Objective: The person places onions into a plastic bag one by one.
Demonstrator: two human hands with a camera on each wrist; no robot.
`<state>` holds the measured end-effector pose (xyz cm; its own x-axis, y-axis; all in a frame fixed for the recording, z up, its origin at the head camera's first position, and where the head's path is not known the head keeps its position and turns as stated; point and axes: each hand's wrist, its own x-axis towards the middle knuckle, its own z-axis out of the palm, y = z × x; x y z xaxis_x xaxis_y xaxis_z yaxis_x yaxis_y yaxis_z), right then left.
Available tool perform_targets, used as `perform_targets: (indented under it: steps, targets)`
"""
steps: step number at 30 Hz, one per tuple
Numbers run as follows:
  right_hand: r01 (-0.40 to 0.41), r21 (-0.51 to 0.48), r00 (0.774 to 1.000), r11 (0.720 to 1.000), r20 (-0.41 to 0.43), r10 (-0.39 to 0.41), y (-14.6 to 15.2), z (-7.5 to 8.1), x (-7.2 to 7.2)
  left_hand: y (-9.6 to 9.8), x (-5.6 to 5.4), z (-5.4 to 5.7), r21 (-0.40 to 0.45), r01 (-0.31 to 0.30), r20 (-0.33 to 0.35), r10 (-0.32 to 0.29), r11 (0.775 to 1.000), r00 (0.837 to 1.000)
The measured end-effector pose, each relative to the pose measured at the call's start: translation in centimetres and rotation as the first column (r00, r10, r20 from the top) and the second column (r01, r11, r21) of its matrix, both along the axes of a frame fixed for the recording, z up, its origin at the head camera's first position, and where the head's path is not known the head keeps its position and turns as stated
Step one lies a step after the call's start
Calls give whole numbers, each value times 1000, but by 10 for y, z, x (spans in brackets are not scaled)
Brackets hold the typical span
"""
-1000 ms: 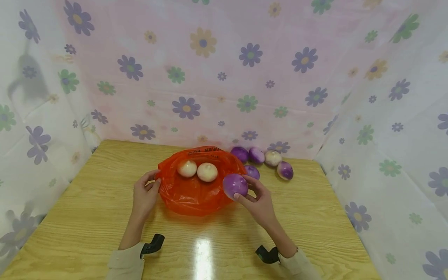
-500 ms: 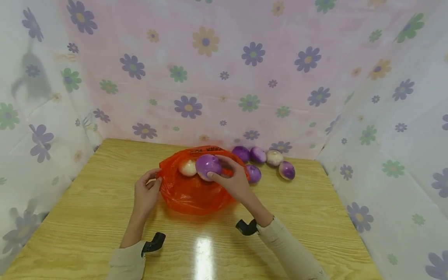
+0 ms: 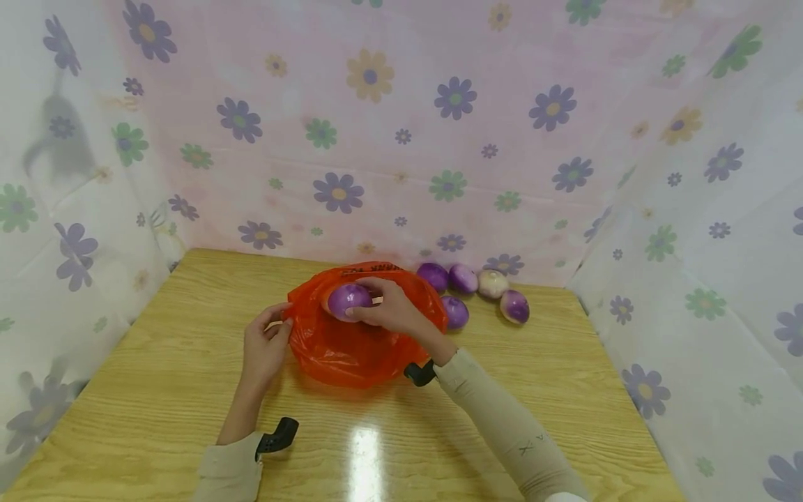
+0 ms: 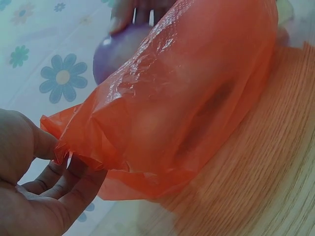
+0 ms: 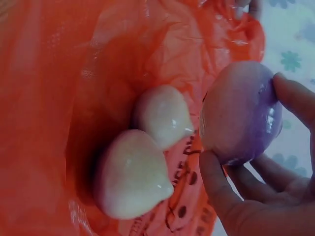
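Observation:
A red plastic bag lies on the table with its mouth spread wide. At its left edge my left hand pinches the rim; the crumpled film between thumb and fingers shows in the left wrist view. My right hand holds a purple-and-white turnip over the bag's mouth, thumb on one side and fingers on the other. Inside the bag, in the right wrist view, a larger-looking pale turnip sits beside another pale turnip. The held turnip and hand mostly hide these two from the head view.
Several more turnips stand right of the bag near the table's back edge, among them a purple turnip, a whitish turnip and a two-toned turnip. Flower-printed cloth encloses the wooden table behind and at both sides.
My right hand has carried the turnip leftward from the bag's right edge to over its mouth, covering the two pale turnips. The left hand has stayed on the rim.

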<state>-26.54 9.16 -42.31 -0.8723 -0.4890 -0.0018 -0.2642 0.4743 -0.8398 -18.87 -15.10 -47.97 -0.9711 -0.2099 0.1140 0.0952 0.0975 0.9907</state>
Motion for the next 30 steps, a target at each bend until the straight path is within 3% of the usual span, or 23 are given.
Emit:
perform_targets:
  steps: [6,17,21,30]
  targets:
    - [-86,69,996,994,-6,87,-16,-11,-13,1,0,0,-12,-5,2,6,1000,1000]
    - [-132,87,991,987,-21,134,-39,-26,-19,1,0,0,-23,13,13,-12,1000,1000]
    - [-109,80,994,991,-22,111,-44,-28,-19,1,1,0,-18,14,9,-14,1000,1000]
    - [33,49,999,998,-17,-32,-53,-33,-18,1,0,0,-9,21,10,-21,1000,1000]
